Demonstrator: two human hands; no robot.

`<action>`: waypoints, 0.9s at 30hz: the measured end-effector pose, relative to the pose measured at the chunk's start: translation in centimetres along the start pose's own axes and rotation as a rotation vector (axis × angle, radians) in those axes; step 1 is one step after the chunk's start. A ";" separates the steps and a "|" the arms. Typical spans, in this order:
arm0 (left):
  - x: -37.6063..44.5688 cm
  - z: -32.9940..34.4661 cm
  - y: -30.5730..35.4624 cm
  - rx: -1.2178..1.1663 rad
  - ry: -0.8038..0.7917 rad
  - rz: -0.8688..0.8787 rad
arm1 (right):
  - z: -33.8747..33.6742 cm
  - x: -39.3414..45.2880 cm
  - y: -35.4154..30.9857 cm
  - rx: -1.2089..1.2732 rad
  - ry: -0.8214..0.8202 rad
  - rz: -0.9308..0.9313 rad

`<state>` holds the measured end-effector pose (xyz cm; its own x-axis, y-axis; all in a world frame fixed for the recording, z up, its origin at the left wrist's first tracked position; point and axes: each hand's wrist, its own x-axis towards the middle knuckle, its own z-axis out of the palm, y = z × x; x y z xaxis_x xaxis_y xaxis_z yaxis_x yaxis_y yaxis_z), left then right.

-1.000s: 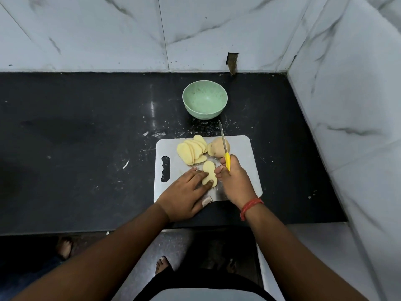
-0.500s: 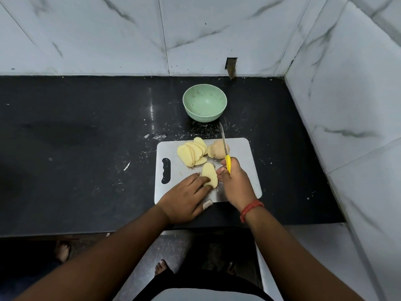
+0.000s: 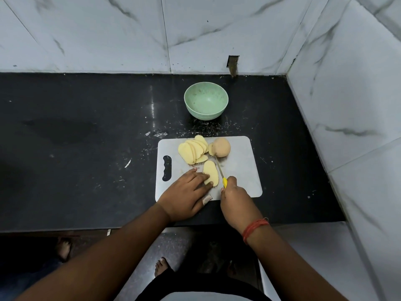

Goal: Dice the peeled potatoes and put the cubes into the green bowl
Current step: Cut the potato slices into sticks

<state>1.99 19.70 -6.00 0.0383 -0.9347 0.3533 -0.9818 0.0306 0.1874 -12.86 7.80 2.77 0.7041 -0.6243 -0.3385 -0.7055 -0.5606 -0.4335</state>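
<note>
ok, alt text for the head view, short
A person's left hand presses a potato slice on a white cutting board while the right hand holds a yellow-handled knife beside it. Behind: fanned slices, an uncut potato piece, an empty green bowl.

Left hand (image 3: 184,195) pressing potato slice (image 3: 210,173), right hand (image 3: 235,200) gripping knife (image 3: 221,173)

Single head-worn view, forward and steeply down, close over the cutting board (image 3: 243,168) and black counter (image 3: 86,131).
</note>
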 end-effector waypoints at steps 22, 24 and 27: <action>-0.7 -0.8 -2.5 0.063 -0.191 0.187 | 1.0 1.9 -2.2 -0.245 -0.223 0.078; -0.8 -0.6 -2.2 0.092 -0.190 0.181 | 1.0 2.2 -2.1 -0.187 -0.232 0.106; -0.9 -0.6 -1.8 0.108 -0.163 0.144 | 1.0 2.2 -2.0 -0.189 -0.235 0.106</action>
<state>3.82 20.66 -6.07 -0.1251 -0.9687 0.2146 -0.9896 0.1374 0.0433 -9.82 8.11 2.04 0.6098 -0.5540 -0.5668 -0.7629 -0.6042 -0.2301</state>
